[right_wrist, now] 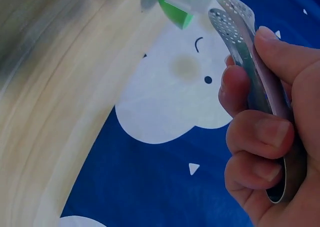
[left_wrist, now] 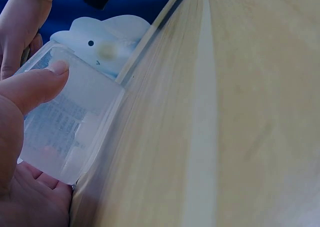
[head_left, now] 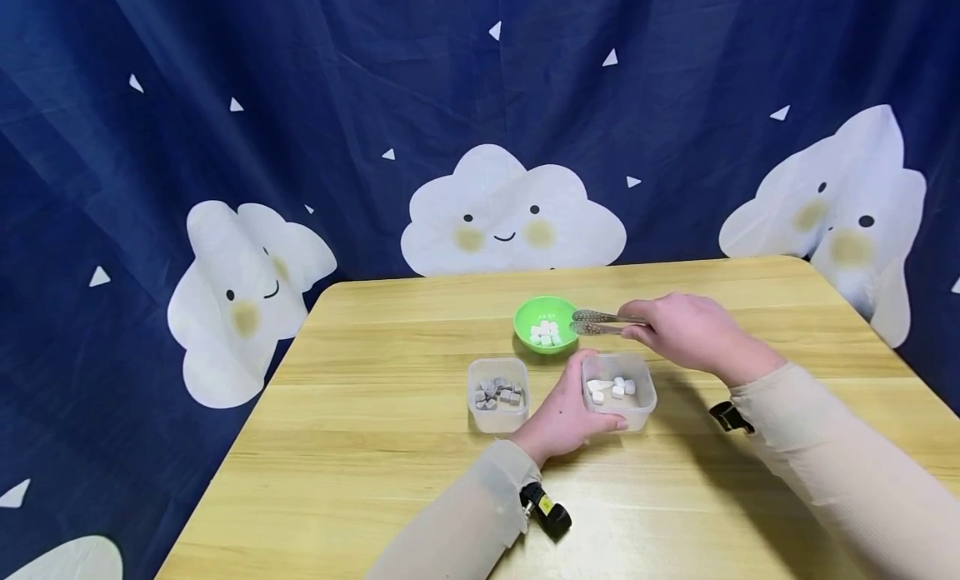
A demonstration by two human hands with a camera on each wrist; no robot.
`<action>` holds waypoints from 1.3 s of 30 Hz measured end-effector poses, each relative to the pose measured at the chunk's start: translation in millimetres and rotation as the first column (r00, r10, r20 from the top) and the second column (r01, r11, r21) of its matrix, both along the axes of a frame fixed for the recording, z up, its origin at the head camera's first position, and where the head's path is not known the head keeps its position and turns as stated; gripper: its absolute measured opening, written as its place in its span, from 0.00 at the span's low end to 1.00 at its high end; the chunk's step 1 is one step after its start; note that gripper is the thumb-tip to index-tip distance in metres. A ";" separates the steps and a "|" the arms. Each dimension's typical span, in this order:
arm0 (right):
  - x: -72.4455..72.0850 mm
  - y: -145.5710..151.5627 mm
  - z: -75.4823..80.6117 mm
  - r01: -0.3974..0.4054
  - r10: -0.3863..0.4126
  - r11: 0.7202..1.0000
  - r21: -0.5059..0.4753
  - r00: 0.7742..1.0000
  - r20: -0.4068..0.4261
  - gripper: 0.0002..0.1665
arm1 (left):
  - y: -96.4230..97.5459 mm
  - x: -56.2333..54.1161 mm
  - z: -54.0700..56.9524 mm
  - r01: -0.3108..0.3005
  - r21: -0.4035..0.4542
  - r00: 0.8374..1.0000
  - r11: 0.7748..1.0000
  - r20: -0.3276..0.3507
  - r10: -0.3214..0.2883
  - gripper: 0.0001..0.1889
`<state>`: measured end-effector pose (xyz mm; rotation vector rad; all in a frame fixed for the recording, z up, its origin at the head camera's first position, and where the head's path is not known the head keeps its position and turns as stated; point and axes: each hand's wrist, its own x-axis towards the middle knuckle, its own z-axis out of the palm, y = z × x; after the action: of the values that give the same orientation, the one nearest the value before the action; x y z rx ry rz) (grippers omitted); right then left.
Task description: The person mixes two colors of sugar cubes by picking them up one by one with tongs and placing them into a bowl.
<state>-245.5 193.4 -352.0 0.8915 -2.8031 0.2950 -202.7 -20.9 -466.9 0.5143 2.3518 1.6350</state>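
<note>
My left hand (head_left: 561, 415) grips the right translucent plastic box (head_left: 619, 418), its thumb along the near wall and fingers round the left side. Several white cubes (head_left: 618, 392) lie inside that box. In my right hand (head_left: 693, 333) is a pair of metal tongs (head_left: 600, 317), held with fingers and thumb curled round the arms. Their perforated tips point left, at the right rim of a green bowl (head_left: 531, 313), slightly apart with nothing visible between them. Several white cubes (head_left: 545, 333) sit in the bowl. The left wrist view shows the box (left_wrist: 75, 112) close up, thumb pressed on its wall.
To the left of my left hand stands a second translucent box (head_left: 491, 422) with several grey cubes (head_left: 498, 394). All of this rests on a light wooden table (head_left: 360, 447). A dark blue curtain (head_left: 360, 80) with white clouds hangs behind the table's far edge.
</note>
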 end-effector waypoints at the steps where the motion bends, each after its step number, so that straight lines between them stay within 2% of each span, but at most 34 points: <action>1: 0.9 0.9 0.9 -0.001 0.001 1.000 0.001 1.000 0.001 0.11 | 0.1 0.0 -0.2 -0.002 -0.001 1.000 1.000 0.001 0.002 0.55; 10: 14.5 12.1 12.5 -0.027 0.027 1.000 0.001 1.000 -0.010 0.15 | 1.1 0.2 -2.3 -0.007 0.015 1.000 1.000 -0.002 0.007 0.54; 17: 22.6 24.5 17.8 -0.114 0.114 0.993 0.012 0.993 0.007 0.14 | 1.3 1.9 -0.5 -0.016 -0.039 1.000 0.999 0.013 0.017 0.58; 20: 25.0 27.1 17.2 -0.147 0.147 0.989 0.033 0.989 0.013 0.12 | 1.6 1.7 -0.2 -0.018 -0.052 1.000 0.998 0.006 0.019 0.60; 27: 26.1 27.9 16.0 -0.195 0.194 0.979 0.055 0.981 0.024 0.12 | 0.8 1.1 -1.3 -0.001 -0.010 1.000 1.000 0.001 0.001 0.57; 33: 28.1 24.2 11.2 -0.218 0.212 0.970 0.108 0.975 0.067 0.10 | 0.1 0.8 -1.4 0.009 0.014 1.000 1.000 0.009 -0.010 0.55; 36: 28.6 20.3 8.2 -0.225 0.213 0.965 0.137 0.972 0.100 0.07 | 0.1 0.5 -0.6 0.006 0.001 1.000 1.000 -0.002 -0.006 0.55; 39: 29.0 16.0 5.3 -0.214 0.195 0.963 0.163 0.973 0.125 0.09 | 0.0 0.0 -0.2 0.003 -0.025 1.000 1.000 -0.021 -0.004 0.56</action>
<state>-216.5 209.5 -346.7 1.2451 -2.8724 0.1285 -202.8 -20.8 -467.0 0.5327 2.3815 1.6042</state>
